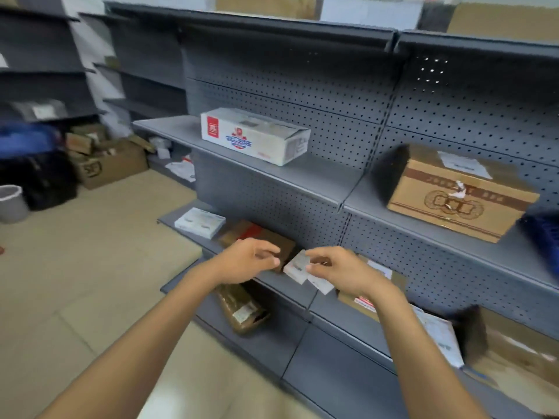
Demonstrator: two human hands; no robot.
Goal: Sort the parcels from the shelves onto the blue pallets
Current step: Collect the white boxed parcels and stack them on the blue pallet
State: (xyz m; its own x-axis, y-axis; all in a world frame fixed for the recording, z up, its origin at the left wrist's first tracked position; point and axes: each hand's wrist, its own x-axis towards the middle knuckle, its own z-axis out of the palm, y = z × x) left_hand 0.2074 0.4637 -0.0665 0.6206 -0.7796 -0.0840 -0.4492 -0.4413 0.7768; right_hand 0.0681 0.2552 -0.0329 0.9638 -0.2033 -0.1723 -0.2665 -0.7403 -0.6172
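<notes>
Both bare arms reaching toward the second-lowest grey metal shelf (290, 287) of the perforated-back shelving; right hand (341, 272) pinching a small flat white parcel (298, 267) by its upper edge, thumb and fingertips closed on it, the parcel tilted over the shelf's front edge; left hand (248, 260) just beside it, fingers curled, thumb and forefinger near one another, grip narrow and apparently on nothing, though the blur leaves that unsure; a dark brown cardboard parcel with a red stripe (260, 234) behind the left hand on the same shelf; a flat white carton (199, 222) further left there; one shelf up, a long white box with red and blue print (254, 136) and a large brown cardboard box with a white label (459, 192); on the lowest shelf, a brown tape-wrapped packet (242, 309); brown cartons (112, 164) heaped on the beige floor at the far left beside a grey bin (12, 202).
</notes>
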